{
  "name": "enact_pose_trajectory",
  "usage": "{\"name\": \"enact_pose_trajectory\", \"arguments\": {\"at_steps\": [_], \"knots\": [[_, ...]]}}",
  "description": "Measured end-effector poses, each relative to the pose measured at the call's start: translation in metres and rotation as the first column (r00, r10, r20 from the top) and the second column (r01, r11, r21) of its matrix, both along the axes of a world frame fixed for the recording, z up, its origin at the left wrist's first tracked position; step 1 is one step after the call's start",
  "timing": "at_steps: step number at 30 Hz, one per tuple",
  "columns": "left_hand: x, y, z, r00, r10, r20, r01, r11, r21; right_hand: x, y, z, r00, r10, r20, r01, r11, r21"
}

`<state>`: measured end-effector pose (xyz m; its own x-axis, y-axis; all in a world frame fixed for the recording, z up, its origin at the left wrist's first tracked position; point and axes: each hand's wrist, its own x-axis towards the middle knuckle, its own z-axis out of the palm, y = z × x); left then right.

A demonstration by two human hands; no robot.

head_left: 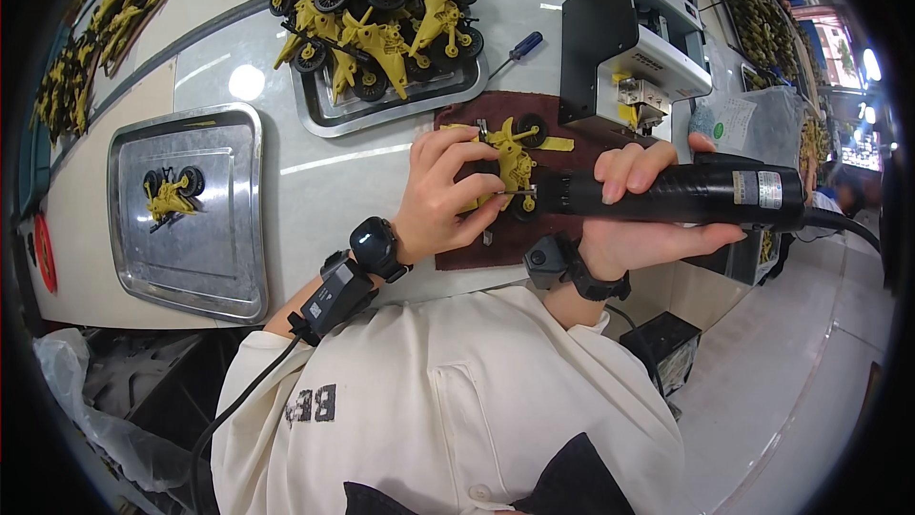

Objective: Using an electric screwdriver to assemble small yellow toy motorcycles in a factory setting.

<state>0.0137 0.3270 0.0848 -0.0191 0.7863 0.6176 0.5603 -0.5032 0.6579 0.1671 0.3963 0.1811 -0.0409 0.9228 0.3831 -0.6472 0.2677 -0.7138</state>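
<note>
My right hand is wrapped round a black electric screwdriver, which lies level with its bit pointing left. The bit reaches the yellow toy motorcycle on the maroon cloth. My left hand holds this toy motorcycle from its left side, the fingers bent and closed on it. Thumb and fingertips meet close to the tip of the bit; whether a screw sits there is too small to tell. Black wheels show at the toy's upper and lower right.
A metal tray at left bears one yellow toy motorcycle. Behind, another tray carries a heap of toy motorcycles. A blue-handled screwdriver lies beside it. A black-and-white machine stands at right; the power cord trails right.
</note>
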Motion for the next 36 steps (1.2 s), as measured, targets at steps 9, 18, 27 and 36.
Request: {"name": "enact_pose_trajectory", "arguments": {"at_steps": [9,18,27,36], "knots": [[0.0005,0.0002,-0.0007,1.000,0.009,0.008,-0.008,1.000,-0.015,-0.0006,-0.0003,0.0006,1.000,-0.020,-0.024,0.020,1.000,-0.022],[0.0007,-0.0002,-0.0012,1.000,-0.001,0.001,0.001,1.000,-0.024,0.0001,-0.0012,0.0020,0.999,-0.039,-0.016,0.039,0.999,-0.004],[0.0004,-0.0016,0.0015,0.999,-0.014,0.029,0.015,0.999,-0.050,0.0020,-0.0018,0.0023,1.000,-0.009,-0.026,0.009,1.000,0.015],[-0.0008,-0.0008,-0.0002,0.999,-0.044,0.022,0.044,0.999,-0.005,0.0007,-0.0037,0.0033,1.000,-0.019,-0.022,0.019,1.000,-0.002]]}}
